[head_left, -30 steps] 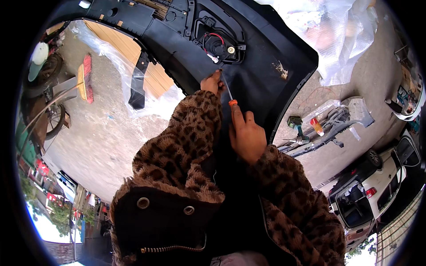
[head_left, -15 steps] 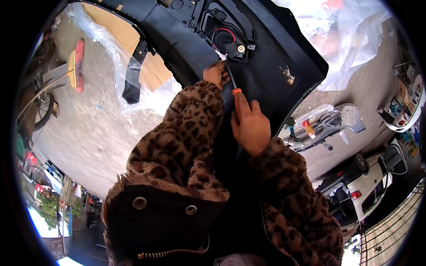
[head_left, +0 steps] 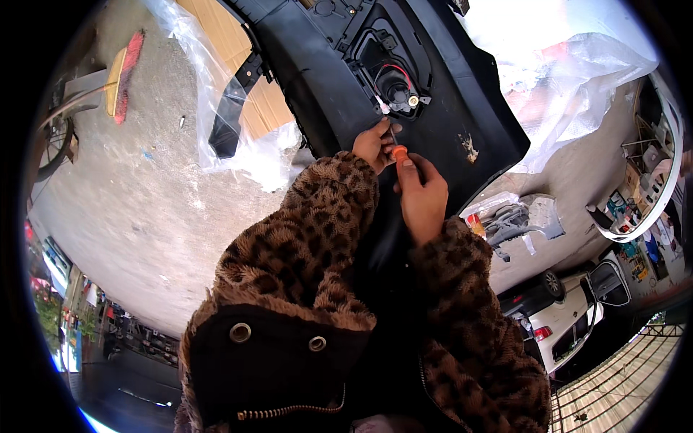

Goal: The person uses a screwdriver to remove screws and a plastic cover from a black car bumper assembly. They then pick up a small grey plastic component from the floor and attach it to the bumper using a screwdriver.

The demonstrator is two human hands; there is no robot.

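A large black plastic car panel (head_left: 465, 94) lies beneath my hands, with a housing (head_left: 397, 86) bearing a red wire and white connector (head_left: 384, 107). My left hand (head_left: 372, 146) pinches just below the connector; what its fingertips hold is too small to make out. My right hand (head_left: 421, 198) is wrapped round the orange handle of a screwdriver (head_left: 400, 151), whose shaft points up toward my left fingers and is largely hidden. A pale scuffed patch (head_left: 470, 149) marks the panel to the right of them.
Cardboard (head_left: 214, 32) and clear plastic sheeting (head_left: 195, 65) lie at left, near a broom (head_left: 119, 79) and a wheel (head_left: 54, 148). Bubble wrap (head_left: 559, 86) is at upper right, above wrapped parts (head_left: 516, 220), a white bumper (head_left: 675, 144) and a parked white car (head_left: 567, 332).
The view has shifted, so the panel sits farther right. The screwdriver handle has come closer to my left fingers and less of its shaft shows. My right hand keeps its grip.
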